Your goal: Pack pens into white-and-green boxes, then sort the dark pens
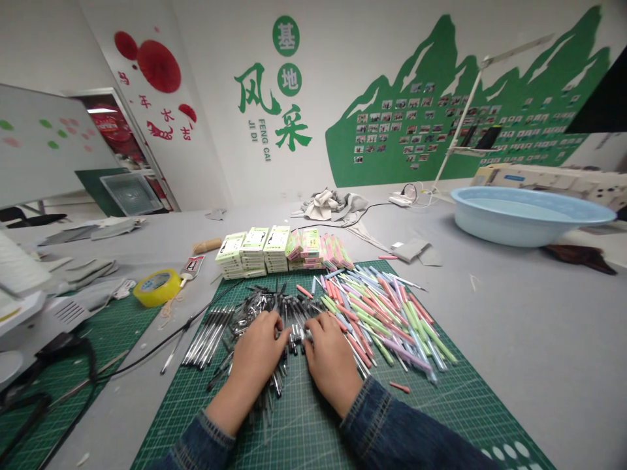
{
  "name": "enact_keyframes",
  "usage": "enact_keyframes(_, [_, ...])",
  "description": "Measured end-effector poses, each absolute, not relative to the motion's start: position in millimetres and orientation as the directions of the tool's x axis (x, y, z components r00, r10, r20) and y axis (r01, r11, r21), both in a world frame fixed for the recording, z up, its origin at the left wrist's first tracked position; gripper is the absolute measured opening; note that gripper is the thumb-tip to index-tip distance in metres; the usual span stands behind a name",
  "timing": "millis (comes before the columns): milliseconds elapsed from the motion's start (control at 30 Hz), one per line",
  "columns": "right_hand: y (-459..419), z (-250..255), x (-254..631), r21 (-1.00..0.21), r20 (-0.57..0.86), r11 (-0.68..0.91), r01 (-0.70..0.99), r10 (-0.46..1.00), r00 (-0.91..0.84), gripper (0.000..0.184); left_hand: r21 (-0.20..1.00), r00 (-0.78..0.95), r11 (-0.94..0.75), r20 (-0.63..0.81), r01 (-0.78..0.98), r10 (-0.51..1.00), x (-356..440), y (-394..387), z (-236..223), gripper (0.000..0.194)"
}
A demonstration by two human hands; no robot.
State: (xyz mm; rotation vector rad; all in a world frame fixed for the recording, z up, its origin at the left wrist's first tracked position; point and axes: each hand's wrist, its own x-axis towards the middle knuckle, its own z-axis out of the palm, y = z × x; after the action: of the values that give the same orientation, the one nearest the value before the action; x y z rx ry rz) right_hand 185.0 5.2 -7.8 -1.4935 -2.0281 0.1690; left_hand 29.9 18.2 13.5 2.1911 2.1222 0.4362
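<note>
My left hand (261, 344) lies on the near side of a loose pile of black-and-clear pens (257, 303), its fingers curled down onto them. Opposite it, my right hand (330, 356) bends its fingers over pens at the border of the black pile and a heap of coloured pens (382, 310) in pink, green, blue and purple. A small bunch of clear pens with black ends (295, 334) shows between the two hands, with fingertips at both sides. Left of the pile, several clear pens (209, 336) lie side by side in a row. The palms hide what is under them.
White-and-green boxes (252, 248) and pink-green boxes (313, 245) stand stacked behind the pens on a green cutting mat (313, 434). Yellow tape (157, 288) and a black cable (166, 343) lie left. A blue basin (529, 215) stands far right; cloth scraps (328, 205) lie behind.
</note>
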Motion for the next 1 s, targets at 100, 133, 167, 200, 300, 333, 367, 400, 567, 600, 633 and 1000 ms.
enact_keyframes(100, [4.9, -8.2, 183.8, -0.377, 0.399, 0.369, 0.85, 0.892, -0.21, 0.014, 0.164, -0.011, -0.01, 0.129, 0.986, 0.992, 41.5, 14.7, 11.5, 0.013])
enact_keyframes(133, [4.8, -8.3, 183.3, -0.356, 0.401, 0.371, 0.857, 0.89, -0.218, 0.014, 0.145, -0.012, -0.006, 0.127, 0.989, 0.992, 44.1, 13.6, 10.6, 0.013])
enact_keyframes(167, [4.6, -8.5, 182.9, -0.336, 0.404, 0.373, 0.865, 0.887, -0.226, 0.014, 0.131, -0.01, -0.007, 0.129, 0.991, 0.992, 46.0, 12.5, 9.9, 0.013])
enact_keyframes(200, [4.4, -8.7, 182.5, -0.317, 0.407, 0.375, 0.871, 0.883, -0.232, 0.014, 0.12, -0.005, -0.011, 0.133, 0.993, 0.991, 47.1, 11.5, 9.3, 0.013])
enact_keyframes(300, [3.7, -9.3, 181.6, -0.268, 0.418, 0.372, 0.889, 0.876, -0.24, 0.013, 0.087, -0.004, -0.009, 0.145, 0.996, 0.989, 48.3, 9.3, 8.6, 0.016])
enact_keyframes(333, [3.5, -9.6, 181.4, -0.256, 0.42, 0.37, 0.893, 0.875, -0.241, 0.012, 0.075, -0.006, -0.005, 0.146, 0.997, 0.989, 48.4, 8.8, 8.6, 0.017])
enact_keyframes(367, [3.3, -9.9, 181.2, -0.245, 0.421, 0.369, 0.896, 0.873, -0.244, 0.012, 0.064, -0.01, 0.001, 0.148, 0.998, 0.989, 48.6, 8.4, 8.6, 0.019])
enact_keyframes(400, [3.0, -10.3, 180.9, -0.237, 0.423, 0.368, 0.899, 0.872, -0.246, 0.011, 0.054, -0.013, 0.005, 0.15, 0.999, 0.989, 49.0, 8.2, 8.6, 0.02])
enact_keyframes(567, [1.7, -11.1, 179.3, -0.2, 0.433, 0.361, 0.911, 0.867, -0.248, 0.012, 0.035, -0.026, 0.02, 0.165, 0.999, 0.986, 50.9, 9.0, 7.6, 0.023])
enact_keyframes(600, [1.3, -10.9, 179.1, -0.193, 0.429, 0.355, 0.915, 0.869, -0.247, 0.013, 0.033, -0.027, 0.022, 0.16, 0.999, 0.987, 51.1, 9.3, 7.6, 0.023])
enact_keyframes(633, [0.8, -10.5, 178.9, -0.185, 0.424, 0.352, 0.918, 0.871, -0.249, 0.013, 0.033, -0.028, 0.023, 0.153, 0.999, 0.988, 51.1, 9.7, 7.8, 0.024])
enact_keyframes(1000, [-3.8, -10.8, 176.2, -0.151, 0.415, 0.339, 0.929, 0.874, -0.252, 0.014, 0.06, -0.048, 0.044, 0.072, 0.997, 0.996, 48.2, 9.1, 14.1, 0.019])
